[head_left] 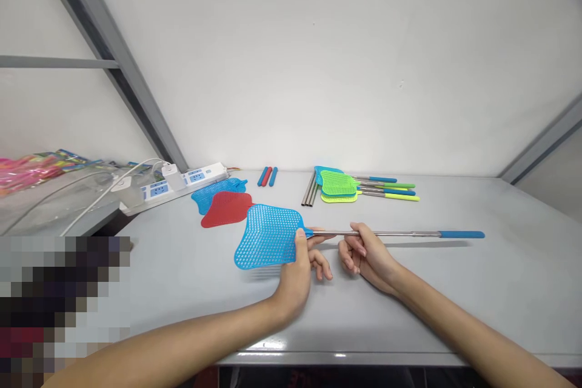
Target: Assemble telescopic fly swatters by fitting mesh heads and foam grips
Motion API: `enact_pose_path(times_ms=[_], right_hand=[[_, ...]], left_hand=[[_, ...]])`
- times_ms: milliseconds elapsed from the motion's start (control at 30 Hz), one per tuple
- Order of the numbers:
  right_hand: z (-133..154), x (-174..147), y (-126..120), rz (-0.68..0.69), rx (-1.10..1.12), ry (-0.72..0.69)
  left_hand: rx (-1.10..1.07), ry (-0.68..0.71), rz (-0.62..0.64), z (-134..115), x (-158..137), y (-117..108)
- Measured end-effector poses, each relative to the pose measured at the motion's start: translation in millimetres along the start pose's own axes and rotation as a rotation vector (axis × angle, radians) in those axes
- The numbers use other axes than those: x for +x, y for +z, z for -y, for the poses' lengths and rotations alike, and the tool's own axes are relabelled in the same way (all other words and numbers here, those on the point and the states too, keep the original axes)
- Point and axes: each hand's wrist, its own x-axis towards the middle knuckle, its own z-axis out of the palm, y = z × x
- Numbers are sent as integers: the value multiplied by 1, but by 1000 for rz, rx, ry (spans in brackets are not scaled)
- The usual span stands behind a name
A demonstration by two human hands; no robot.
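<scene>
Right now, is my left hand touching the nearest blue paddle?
Touching: the head view shows the left hand, its thumb lying over the edge of the nearest blue paddle.

Bare left hand (294, 279), bare right hand (375, 257), slender fingers (322, 264), slim bare forearms (454, 326), bare wrists (278, 308)

Laid out before us, a smooth grey table (182, 282) stretches to the pale wall, its front edge catching the light. Toward its left, we find a red swatter head (225, 210) overlapping a blue swatter head (211, 195), near a white power strip (196, 178) that lies slantwise at the left edge. Close to the back, we count three short grips (267, 176), one red between two blue. Farther right, three metal tubes (310, 189) lie side by side, just beside a pile of swatters (339, 183) in blue, green and yellow-green, whose handles we see pointing right.
</scene>
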Motion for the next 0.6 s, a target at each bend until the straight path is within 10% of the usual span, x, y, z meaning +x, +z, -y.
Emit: enact_pose_path(times_ms=[600], right_hand=[[-7, 3, -3, 60, -77, -40]], left_hand=[[27, -2, 56, 1, -2, 3]])
